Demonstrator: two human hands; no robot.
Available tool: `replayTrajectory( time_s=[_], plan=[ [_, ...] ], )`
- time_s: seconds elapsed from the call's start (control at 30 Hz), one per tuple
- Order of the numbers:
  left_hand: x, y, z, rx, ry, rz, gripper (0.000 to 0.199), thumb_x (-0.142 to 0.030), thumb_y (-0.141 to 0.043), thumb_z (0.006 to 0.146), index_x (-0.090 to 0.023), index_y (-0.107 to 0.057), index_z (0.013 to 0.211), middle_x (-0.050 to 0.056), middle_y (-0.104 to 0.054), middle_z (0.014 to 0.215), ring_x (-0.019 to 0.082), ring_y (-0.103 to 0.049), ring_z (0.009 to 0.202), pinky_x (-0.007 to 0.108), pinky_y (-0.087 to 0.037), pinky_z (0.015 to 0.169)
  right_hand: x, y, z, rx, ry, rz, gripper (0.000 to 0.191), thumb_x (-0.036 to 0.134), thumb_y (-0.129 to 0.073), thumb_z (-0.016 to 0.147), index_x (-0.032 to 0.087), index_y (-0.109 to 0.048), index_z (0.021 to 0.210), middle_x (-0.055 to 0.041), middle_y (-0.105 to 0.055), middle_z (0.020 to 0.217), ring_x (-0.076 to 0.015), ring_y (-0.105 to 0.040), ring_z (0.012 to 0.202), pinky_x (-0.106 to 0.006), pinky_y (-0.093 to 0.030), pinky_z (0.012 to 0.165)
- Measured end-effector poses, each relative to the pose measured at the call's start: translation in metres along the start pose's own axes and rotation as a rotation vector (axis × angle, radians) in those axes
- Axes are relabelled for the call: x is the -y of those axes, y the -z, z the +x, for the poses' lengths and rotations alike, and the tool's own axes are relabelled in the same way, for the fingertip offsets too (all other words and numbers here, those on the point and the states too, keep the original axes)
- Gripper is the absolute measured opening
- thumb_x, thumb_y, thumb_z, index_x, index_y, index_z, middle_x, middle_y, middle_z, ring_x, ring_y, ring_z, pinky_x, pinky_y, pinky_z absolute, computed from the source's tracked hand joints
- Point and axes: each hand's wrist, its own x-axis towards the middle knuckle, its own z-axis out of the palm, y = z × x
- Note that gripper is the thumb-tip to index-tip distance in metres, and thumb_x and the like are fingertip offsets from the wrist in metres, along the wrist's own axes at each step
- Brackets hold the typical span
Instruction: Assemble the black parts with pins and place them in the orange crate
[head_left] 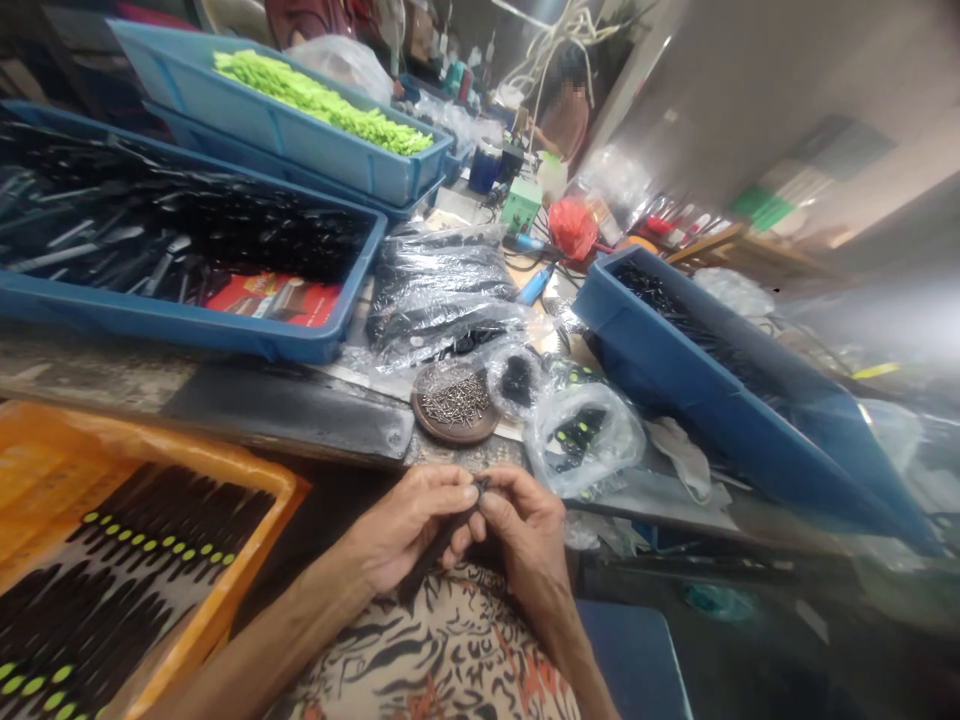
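My left hand point(420, 525) is closed round a long black handle-like piece point(431, 558), which slants down toward my lap. At the upper end of that piece, my right hand point(525, 515) pinches with thumb and forefinger, close against the left fingertips. Whatever small part lies between the fingertips is too small to make out. Just beyond my hands, a round brown dish point(455, 432) of small metal screws or pins stands at the bench edge. Right of the dish is an open clear plastic bag point(585, 440) with black and yellow-green parts inside.
An orange crate point(262, 490) at lower left holds rows of black pieces with yellow-green ends. Blue bins with black parts stand at left point(300, 345) and right point(675, 370). Another blue bin point(337, 165) holds bright green pieces. Wrapped black parts point(442, 290) lie mid-bench. A person point(566, 115) sits farther back.
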Motion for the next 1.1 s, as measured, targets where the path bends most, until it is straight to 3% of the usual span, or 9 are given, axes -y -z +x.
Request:
replayTrajectory(
  time_s=[0.13, 0.37, 0.47, 0.57, 0.7, 0.87, 0.97, 1.1],
  plan=[
    [-0.001, 0.000, 0.001, 0.037, 0.042, -0.029, 0.013, -0.018, -0.054, 0.079, -0.012, -0.055, 0.068, 0.004, -0.057, 0.057, 0.007, -0.046, 0.041, 0.016, -0.040, 0.036, 0.005, 0.001, 0.002, 0.081, -0.085, 0.128, 0.015, 0.029, -0.052, 0.087, 0.015, -0.057, 0.089, 0.0028, -0.056, 0.052, -0.0120, -0.057, 0.046, -0.023, -0.044, 0.048],
    [-0.007, -0.006, 0.004, -0.008, 0.105, -0.072, 0.008, -0.018, -0.060, 0.073, -0.010, -0.060, 0.071, 0.006, -0.060, 0.059, 0.008, -0.049, 0.043, 0.017, -0.043, 0.038, 0.008, -0.001, 0.012, 0.013, -0.117, 0.080, 0.019, 0.031, -0.056, 0.085, 0.014, -0.056, 0.077, 0.0041, -0.049, 0.046, -0.0073, -0.046, 0.039, -0.016, -0.028, 0.038],
    [-0.009, -0.010, 0.005, -0.037, 0.043, -0.082, 0.008, -0.017, -0.061, 0.070, -0.010, -0.059, 0.069, 0.005, -0.060, 0.059, 0.008, -0.049, 0.043, 0.017, -0.043, 0.038, 0.009, -0.003, 0.013, -0.037, -0.102, 0.119, 0.017, 0.032, -0.055, 0.085, 0.015, -0.056, 0.081, 0.0060, -0.044, 0.049, -0.0047, -0.037, 0.039, -0.015, -0.024, 0.037],
    [-0.014, -0.016, 0.004, -0.117, -0.119, -0.056, 0.010, -0.016, -0.061, 0.070, -0.011, -0.055, 0.063, 0.004, -0.060, 0.058, 0.009, -0.052, 0.043, 0.019, -0.045, 0.041, 0.011, -0.005, 0.008, -0.103, -0.109, 0.134, 0.018, 0.033, -0.056, 0.084, 0.016, -0.053, 0.078, 0.0071, -0.040, 0.053, -0.0030, -0.022, 0.040, -0.014, -0.016, 0.036],
    [-0.024, -0.021, 0.001, -0.285, -0.295, 0.000, 0.011, -0.015, -0.057, 0.072, -0.012, -0.052, 0.062, 0.003, -0.060, 0.052, 0.010, -0.055, 0.042, 0.019, -0.046, 0.045, 0.011, -0.008, -0.007, -0.020, -0.246, 0.068, 0.025, 0.037, -0.055, 0.084, 0.017, -0.049, 0.071, 0.0063, -0.037, 0.057, -0.0042, -0.019, 0.044, -0.016, -0.014, 0.039],
    [-0.026, -0.022, 0.001, -0.383, -0.362, 0.049, 0.009, -0.016, -0.057, 0.073, -0.012, -0.053, 0.067, 0.001, -0.059, 0.053, 0.010, -0.055, 0.045, 0.020, -0.047, 0.044, 0.017, -0.022, -0.014, 0.167, -0.225, -0.125, 0.027, 0.040, -0.053, 0.084, 0.015, -0.049, 0.072, 0.0051, -0.033, 0.058, -0.0068, -0.024, 0.051, -0.021, -0.020, 0.046],
    [-0.023, -0.020, 0.003, -0.399, -0.371, 0.060, 0.009, -0.017, -0.058, 0.073, -0.012, -0.053, 0.067, 0.002, -0.061, 0.056, 0.010, -0.055, 0.048, 0.020, -0.047, 0.045, 0.022, -0.028, -0.011, 0.159, -0.172, -0.189, 0.027, 0.040, -0.055, 0.082, 0.014, -0.052, 0.073, 0.0036, -0.035, 0.062, -0.0081, -0.026, 0.056, -0.021, -0.023, 0.049],
    [-0.021, -0.020, 0.005, -0.404, -0.329, 0.053, 0.011, -0.020, -0.059, 0.072, -0.012, -0.053, 0.066, 0.002, -0.061, 0.054, 0.012, -0.055, 0.045, 0.022, -0.047, 0.043, 0.022, -0.030, -0.010, 0.130, -0.204, -0.162, 0.027, 0.039, -0.057, 0.080, 0.014, -0.054, 0.070, 0.0035, -0.038, 0.062, -0.0076, -0.027, 0.054, -0.021, -0.023, 0.049]
  ],
)
